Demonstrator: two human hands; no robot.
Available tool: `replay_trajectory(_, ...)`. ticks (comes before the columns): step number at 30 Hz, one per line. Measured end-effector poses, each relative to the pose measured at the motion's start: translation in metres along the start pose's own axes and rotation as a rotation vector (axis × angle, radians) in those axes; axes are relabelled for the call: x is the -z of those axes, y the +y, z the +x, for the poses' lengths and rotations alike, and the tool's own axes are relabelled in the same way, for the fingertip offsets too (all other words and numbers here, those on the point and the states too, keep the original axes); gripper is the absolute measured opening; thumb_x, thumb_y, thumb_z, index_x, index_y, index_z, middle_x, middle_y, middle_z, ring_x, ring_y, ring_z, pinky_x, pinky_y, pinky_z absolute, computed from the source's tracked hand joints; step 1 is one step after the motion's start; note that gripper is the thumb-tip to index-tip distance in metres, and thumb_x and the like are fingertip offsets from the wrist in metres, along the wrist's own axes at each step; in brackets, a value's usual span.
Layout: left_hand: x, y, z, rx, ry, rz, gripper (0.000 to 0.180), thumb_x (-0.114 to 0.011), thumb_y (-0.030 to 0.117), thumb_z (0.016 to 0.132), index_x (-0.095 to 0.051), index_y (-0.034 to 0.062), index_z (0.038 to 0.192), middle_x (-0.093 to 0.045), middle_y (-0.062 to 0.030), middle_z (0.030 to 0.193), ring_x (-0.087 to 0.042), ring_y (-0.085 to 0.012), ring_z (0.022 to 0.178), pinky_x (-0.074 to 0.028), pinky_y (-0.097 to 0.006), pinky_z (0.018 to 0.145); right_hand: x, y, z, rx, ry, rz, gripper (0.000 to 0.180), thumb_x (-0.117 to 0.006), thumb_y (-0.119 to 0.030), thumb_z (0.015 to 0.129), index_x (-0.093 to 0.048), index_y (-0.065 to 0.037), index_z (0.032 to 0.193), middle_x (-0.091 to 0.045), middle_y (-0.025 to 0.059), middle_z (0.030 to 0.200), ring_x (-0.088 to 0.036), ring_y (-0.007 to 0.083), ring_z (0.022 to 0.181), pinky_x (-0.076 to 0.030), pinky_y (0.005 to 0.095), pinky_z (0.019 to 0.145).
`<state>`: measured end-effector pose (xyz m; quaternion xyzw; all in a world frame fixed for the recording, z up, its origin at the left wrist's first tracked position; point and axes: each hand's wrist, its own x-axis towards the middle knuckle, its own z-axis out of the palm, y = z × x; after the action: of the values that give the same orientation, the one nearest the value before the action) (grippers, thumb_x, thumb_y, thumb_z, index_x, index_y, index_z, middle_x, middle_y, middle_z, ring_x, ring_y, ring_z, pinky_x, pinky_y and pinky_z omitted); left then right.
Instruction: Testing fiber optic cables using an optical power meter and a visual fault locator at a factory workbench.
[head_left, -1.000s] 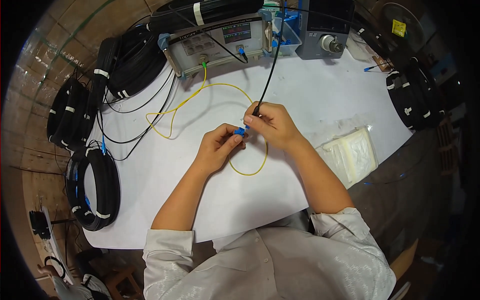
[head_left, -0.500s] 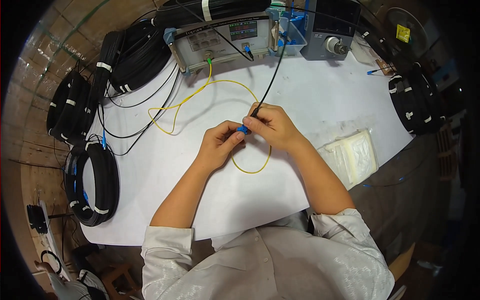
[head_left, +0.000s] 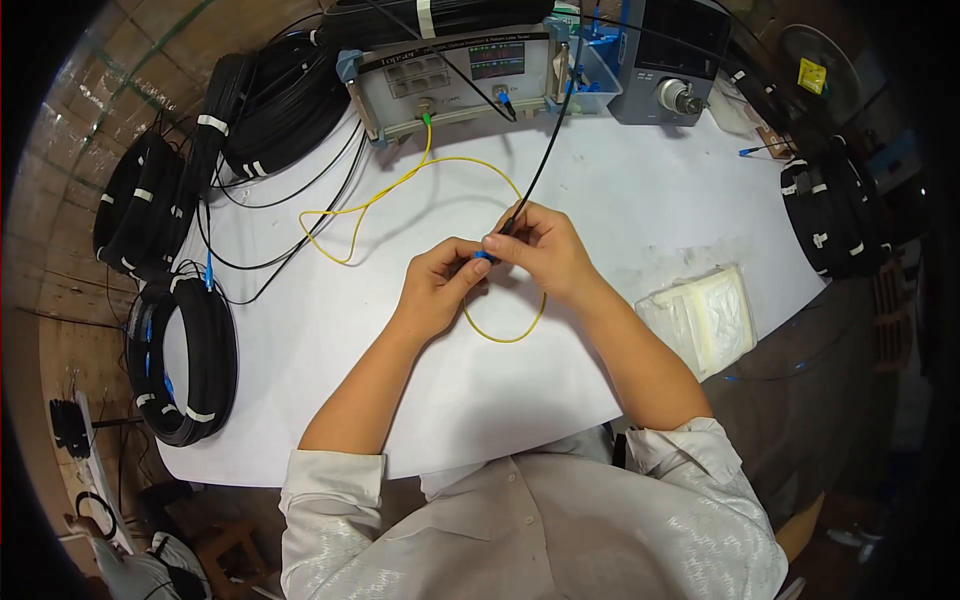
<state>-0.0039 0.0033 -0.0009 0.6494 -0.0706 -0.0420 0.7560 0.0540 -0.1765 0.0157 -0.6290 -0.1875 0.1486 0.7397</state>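
My left hand [head_left: 438, 285] and my right hand [head_left: 540, 250] meet over the middle of the white table [head_left: 330, 330]. Between their fingertips sits a small blue connector [head_left: 482, 257]; the left thumb and forefinger pinch it. The right hand grips the end of a black cable [head_left: 545, 160] that runs up to the instruments at the back. A thin yellow cable [head_left: 400, 185] loops around and under both hands and rises to a green plug on the grey test instrument [head_left: 450, 85].
Coils of black cable [head_left: 185, 360] lie at the left, with more coils [head_left: 160, 200] behind and another [head_left: 830, 215] at the right. A second grey instrument [head_left: 665, 60] stands at the back right. A stack of white wipes [head_left: 705, 315] lies at my right.
The hands stay together on the blue connector with only small finger shifts. The view has tilted slightly, so the instruments sit a little lower in the picture.
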Motion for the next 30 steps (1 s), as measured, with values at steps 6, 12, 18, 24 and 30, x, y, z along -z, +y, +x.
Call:
replay_trajectory(6,0.004,-0.002,-0.003,-0.021,0.032,-0.001,0.018,-0.064,0.014,0.096,-0.063,-0.0022,0.104,-0.066,-0.0038,0.089,-0.06,-0.0094,0.078,-0.053,-0.025,0.07,-0.013,0.003,-0.001,0.027,0.02,0.057,0.021,-0.076,-0.016,0.086,-0.06,-0.004,0.082,-0.064,0.0008,0.075,-0.056,0.0058,0.068,-0.045,0.0223,0.062)
replay_trajectory(12,0.001,0.0,-0.001,0.006,0.041,0.047,0.017,-0.064,0.014,0.096,-0.063,-0.002,0.103,-0.066,-0.0043,0.088,-0.06,-0.0104,0.076,-0.053,-0.026,0.07,-0.009,0.004,-0.002,0.016,0.007,0.072,0.02,-0.076,-0.015,0.086,-0.059,-0.004,0.082,-0.065,0.001,0.077,-0.057,0.0058,0.07,-0.046,0.0226,0.065)
replay_trajectory(18,0.0,0.002,0.001,-0.002,0.025,0.07,0.017,-0.064,0.013,0.095,-0.061,-0.0025,0.1,-0.066,-0.0055,0.088,-0.061,-0.0111,0.077,-0.054,-0.027,0.07,-0.005,-0.005,-0.004,-0.042,-0.004,0.028,0.02,-0.075,-0.016,0.087,-0.061,-0.002,0.087,-0.067,0.0023,0.08,-0.061,0.0074,0.075,-0.05,0.0242,0.069)
replay_trajectory(24,-0.001,0.003,0.001,0.085,0.038,0.018,0.015,-0.065,0.013,0.094,-0.062,-0.0012,0.099,-0.064,-0.0021,0.08,-0.057,-0.0076,0.066,-0.048,-0.023,0.059,-0.001,-0.008,-0.005,-0.012,-0.014,-0.071,0.018,-0.072,-0.016,0.089,-0.064,0.0,0.093,-0.067,0.0034,0.086,-0.062,0.0088,0.078,-0.051,0.0245,0.071)
replay_trajectory(30,-0.002,0.004,-0.001,0.1,0.037,0.037,0.014,-0.07,0.009,0.09,-0.064,-0.0006,0.098,-0.063,-0.0017,0.074,-0.054,-0.0065,0.06,-0.044,-0.022,0.054,0.001,-0.011,-0.005,-0.092,0.008,-0.185,0.026,-0.072,-0.024,0.089,-0.066,0.001,0.082,-0.065,0.0017,0.074,-0.057,0.0071,0.067,-0.046,0.0242,0.062)
